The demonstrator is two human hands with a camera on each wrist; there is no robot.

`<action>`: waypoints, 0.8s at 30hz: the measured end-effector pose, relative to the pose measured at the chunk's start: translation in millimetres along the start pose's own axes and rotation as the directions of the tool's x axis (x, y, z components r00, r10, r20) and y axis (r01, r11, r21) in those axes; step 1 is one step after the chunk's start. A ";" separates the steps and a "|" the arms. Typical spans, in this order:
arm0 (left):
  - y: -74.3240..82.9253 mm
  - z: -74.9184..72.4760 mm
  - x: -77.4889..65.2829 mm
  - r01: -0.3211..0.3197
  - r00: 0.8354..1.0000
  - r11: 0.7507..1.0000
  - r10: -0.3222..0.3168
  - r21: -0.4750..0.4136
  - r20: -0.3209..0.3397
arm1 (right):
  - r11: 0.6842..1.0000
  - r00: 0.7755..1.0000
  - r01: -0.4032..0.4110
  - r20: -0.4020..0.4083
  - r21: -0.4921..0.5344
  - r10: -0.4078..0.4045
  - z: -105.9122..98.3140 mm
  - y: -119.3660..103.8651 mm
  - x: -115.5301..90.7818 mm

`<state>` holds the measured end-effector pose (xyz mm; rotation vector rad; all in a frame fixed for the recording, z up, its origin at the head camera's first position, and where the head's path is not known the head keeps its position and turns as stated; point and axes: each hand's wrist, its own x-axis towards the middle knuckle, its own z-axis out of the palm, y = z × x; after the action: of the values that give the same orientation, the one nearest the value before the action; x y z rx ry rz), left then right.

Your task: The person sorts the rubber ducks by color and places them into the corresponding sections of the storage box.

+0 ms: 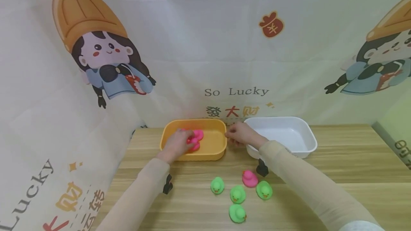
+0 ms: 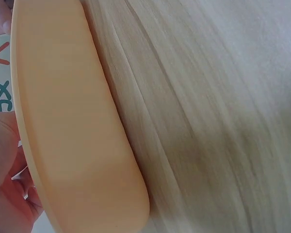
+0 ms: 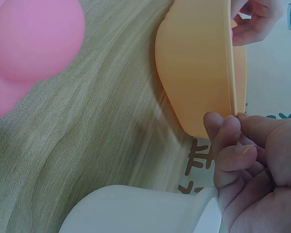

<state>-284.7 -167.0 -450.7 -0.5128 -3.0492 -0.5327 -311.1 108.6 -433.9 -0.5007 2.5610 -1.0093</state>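
Resting on wood-grain tabletop [image 1: 192,206], the orange tray [image 1: 212,139] fronts printed cloth [image 1: 205,45].

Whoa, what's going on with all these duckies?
Someone's left hand is in the orange tub, at some pink ducks; whether it grips one is hard to tell. The right hand pinches that tub at its right end. A white tub stands to the right. Nearer the person, four green ducks and one pink duck sit on the table.
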 end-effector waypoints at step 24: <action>0.0 6.7 1.3 -0.033 0.999 0.999 0.033 0.044 -0.001 | 1.000 1.000 0.001 -0.006 -0.006 -0.001 -0.4 -2.1 -1.3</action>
<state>-285.6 -164.4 -456.9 -0.5593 -3.0377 -0.4640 -309.8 107.9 -432.0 -0.5017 2.5695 -1.0054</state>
